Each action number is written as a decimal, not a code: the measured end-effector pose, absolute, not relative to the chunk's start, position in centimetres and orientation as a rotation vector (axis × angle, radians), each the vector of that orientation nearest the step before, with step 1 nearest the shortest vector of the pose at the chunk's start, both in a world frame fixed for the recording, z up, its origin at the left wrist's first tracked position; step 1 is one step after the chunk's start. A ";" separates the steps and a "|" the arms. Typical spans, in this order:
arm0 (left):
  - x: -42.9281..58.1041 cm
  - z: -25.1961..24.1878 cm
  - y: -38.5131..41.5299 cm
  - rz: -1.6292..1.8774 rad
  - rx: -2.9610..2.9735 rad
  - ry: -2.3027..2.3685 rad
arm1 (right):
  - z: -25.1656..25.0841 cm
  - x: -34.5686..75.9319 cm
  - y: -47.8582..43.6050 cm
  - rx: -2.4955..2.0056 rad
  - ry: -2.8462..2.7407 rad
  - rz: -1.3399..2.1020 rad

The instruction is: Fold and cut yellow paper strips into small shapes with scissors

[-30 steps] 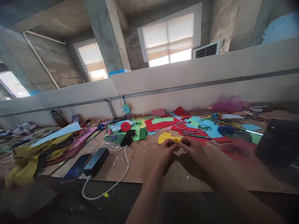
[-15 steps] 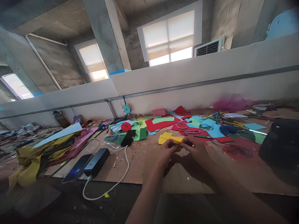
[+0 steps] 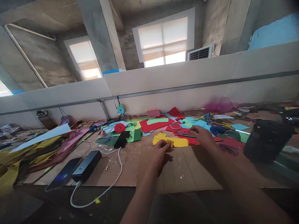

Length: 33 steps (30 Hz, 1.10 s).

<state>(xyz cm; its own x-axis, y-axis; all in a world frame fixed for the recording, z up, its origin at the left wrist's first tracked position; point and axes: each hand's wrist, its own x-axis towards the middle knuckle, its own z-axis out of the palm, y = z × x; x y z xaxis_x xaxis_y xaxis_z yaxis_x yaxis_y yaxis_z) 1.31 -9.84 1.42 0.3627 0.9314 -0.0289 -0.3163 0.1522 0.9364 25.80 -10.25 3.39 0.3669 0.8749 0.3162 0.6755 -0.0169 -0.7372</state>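
Note:
My left hand (image 3: 163, 148) is closed, pinching a small folded yellow piece (image 3: 170, 142) that looks like felt or stiff paper. Just behind it lie larger yellow sheets (image 3: 181, 142), partly covered by the fingers. My right hand (image 3: 201, 134) reaches over the red sheets, its fingers bent and slightly apart. Those fingertips are at the right end of what looks like small scissors with pinkish handles (image 3: 181, 132); no grip on them shows. Beside them lies a green pencil-like stick (image 3: 188, 136). Brown cardboard (image 3: 187, 174) lies beneath both forearms.
Coloured sheets (image 3: 151, 124) and a roll of tape (image 3: 175, 126) lie behind the hands. To the left are a black power bank (image 3: 87, 166) with a white cable (image 3: 121, 168) and a phone (image 3: 63, 174). A black object (image 3: 266, 141) stands at the right.
My right hand has let go of the yellow piece and moved right and away from me to the scissors. My left hand keeps the yellow piece. The view has turned slightly right.

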 end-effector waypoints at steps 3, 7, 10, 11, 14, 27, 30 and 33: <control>1.5 1.4 -10.1 0.995 1.026 0.740 | 3.6 27.3 -9.0 -1.870 -1.436 0.349; 1.6 1.2 -10.2 0.961 1.060 0.701 | 4.2 25.4 -7.7 -1.795 -1.535 0.481; 1.7 1.0 -10.1 0.994 1.111 0.693 | 5.0 22.3 -8.4 -1.565 -1.638 0.646; 1.7 0.9 -10.0 1.018 1.151 0.695 | 5.2 21.3 -9.0 -1.479 -1.667 0.704; 1.7 0.7 -9.7 1.076 1.277 0.704 | 5.5 19.0 -10.8 -1.311 -1.716 0.807; 2.1 0.0 -9.3 1.081 1.355 0.720 | 3.2 17.6 -12.0 -1.321 -1.695 0.650; 2.1 0.1 -9.3 1.077 1.323 0.709 | 3.4 18.8 -11.0 -1.400 -1.727 0.608; 2.0 0.3 -9.4 1.061 1.255 0.712 | 4.0 21.5 -8.7 -1.552 -1.746 0.493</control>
<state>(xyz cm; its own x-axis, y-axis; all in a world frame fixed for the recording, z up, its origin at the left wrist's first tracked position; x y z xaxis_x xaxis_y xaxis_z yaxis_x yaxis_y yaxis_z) 2.01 -9.38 0.25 0.3798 0.9174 0.1185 -0.2388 -0.0265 0.9707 21.49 -8.75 3.96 0.0016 0.9633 0.2683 0.6806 0.1956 -0.7061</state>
